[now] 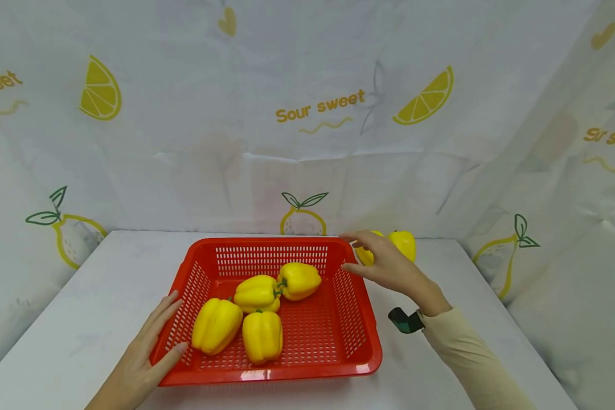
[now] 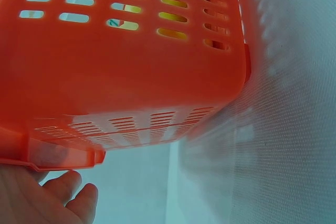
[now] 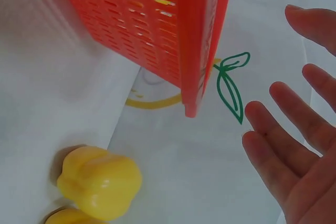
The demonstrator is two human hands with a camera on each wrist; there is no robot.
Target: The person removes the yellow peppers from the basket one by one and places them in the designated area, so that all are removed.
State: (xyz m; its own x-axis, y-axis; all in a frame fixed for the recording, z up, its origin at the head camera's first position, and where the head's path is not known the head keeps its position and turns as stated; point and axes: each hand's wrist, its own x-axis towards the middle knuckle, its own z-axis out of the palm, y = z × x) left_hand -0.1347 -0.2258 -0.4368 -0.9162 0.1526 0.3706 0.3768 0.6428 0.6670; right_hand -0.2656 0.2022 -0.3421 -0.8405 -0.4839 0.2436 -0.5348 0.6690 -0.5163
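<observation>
Several yellow bell peppers (image 1: pixel 262 337) lie inside a red plastic basket (image 1: pixel 318 373), grouped toward its left and middle. My left hand (image 1: pixel 142 356) rests at the basket's left rim, fingers extended along the edge and thumb reaching over it; the left wrist view shows fingertips (image 2: pixel 84 203) beside the rim. Over the back right corner hovers my right hand (image 1: pixel 384 265), fingers spread and nothing in them. Beyond it, outside the basket, sit two more yellow bell peppers, one (image 1: pixel 402 245) fuller in view and the other (image 1: pixel 365 255) partly hidden by the hand.
The basket stands on a white-covered table (image 1: pixel 107 273). Behind and beside it hangs a white cloth (image 1: pixel 195 125) printed with lemons and "Sour sweet". A dark strap piece (image 1: pixel 406 320) sticks out at the right sleeve's cuff.
</observation>
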